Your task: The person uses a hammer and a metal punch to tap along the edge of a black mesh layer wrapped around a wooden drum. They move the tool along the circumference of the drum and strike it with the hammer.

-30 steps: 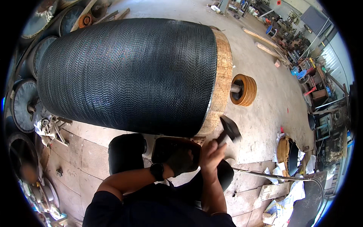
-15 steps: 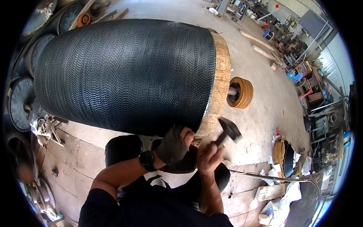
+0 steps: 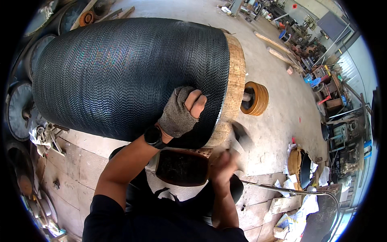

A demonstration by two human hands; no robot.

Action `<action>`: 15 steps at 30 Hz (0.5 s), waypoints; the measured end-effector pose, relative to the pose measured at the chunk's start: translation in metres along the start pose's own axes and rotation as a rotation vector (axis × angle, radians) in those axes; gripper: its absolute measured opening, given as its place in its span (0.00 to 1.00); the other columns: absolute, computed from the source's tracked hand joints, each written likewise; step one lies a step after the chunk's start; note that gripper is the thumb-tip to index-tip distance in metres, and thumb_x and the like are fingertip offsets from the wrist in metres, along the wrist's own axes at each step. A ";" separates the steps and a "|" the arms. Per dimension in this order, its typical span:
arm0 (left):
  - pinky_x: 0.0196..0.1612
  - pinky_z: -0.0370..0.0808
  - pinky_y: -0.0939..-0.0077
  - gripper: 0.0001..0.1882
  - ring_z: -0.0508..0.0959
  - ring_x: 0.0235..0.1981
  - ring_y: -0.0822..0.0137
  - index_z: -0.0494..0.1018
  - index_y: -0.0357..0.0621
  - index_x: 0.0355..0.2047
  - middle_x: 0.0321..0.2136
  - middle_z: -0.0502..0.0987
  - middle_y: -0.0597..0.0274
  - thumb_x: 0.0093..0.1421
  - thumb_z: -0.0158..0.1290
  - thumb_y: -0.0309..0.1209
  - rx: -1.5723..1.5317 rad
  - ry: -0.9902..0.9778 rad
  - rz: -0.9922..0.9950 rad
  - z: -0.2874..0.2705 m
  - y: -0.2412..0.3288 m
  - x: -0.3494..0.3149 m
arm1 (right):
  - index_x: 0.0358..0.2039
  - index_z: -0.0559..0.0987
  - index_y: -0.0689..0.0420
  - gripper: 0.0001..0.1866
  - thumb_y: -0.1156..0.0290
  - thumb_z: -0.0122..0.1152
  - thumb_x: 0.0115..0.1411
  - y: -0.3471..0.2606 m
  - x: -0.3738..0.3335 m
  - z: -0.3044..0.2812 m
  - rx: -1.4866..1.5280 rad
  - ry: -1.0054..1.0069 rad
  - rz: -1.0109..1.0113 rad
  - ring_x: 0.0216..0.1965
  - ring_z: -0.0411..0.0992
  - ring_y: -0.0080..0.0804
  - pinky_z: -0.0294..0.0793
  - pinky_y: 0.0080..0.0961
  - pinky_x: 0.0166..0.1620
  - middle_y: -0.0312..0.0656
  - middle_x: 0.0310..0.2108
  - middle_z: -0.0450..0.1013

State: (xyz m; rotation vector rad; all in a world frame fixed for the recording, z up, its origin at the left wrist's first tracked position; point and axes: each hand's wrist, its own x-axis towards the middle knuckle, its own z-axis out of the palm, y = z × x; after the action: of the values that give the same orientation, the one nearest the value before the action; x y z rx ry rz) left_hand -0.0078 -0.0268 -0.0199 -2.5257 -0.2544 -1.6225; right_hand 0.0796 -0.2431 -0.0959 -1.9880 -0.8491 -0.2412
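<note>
Drum [image 3: 129, 80] before my knees: black rows [image 3: 205, 64] laid up to the tan end band [image 3: 236, 76] — band bare, perhaps what's left | my left hand [image 3: 179, 113]: curled over rows, can't tell if pinching | my right hand [image 3: 223, 167]: wrapped round hammer [image 3: 240, 134] — blurred

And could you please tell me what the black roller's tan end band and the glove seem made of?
Tan end band: perhaps wood or coarse fibre, matte, judging by its streaky brown mottling. Glove: likely knitted fabric, matte, judging by its fuzzy grey-brown surface.
</note>
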 end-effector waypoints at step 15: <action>0.45 0.78 0.55 0.19 0.77 0.42 0.54 0.75 0.41 0.48 0.42 0.73 0.55 0.55 0.60 0.25 0.070 0.019 0.028 0.002 -0.004 0.009 | 0.31 0.71 0.63 0.16 0.63 0.50 0.71 -0.004 -0.014 -0.017 0.030 -0.080 0.167 0.19 0.73 0.38 0.67 0.37 0.22 0.51 0.20 0.73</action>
State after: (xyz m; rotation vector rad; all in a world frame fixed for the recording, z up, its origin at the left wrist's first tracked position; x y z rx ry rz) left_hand -0.0034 -0.0220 -0.0121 -2.4494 -0.2674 -1.5980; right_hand 0.0696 -0.2622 -0.0910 -2.0383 -0.7277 -0.0525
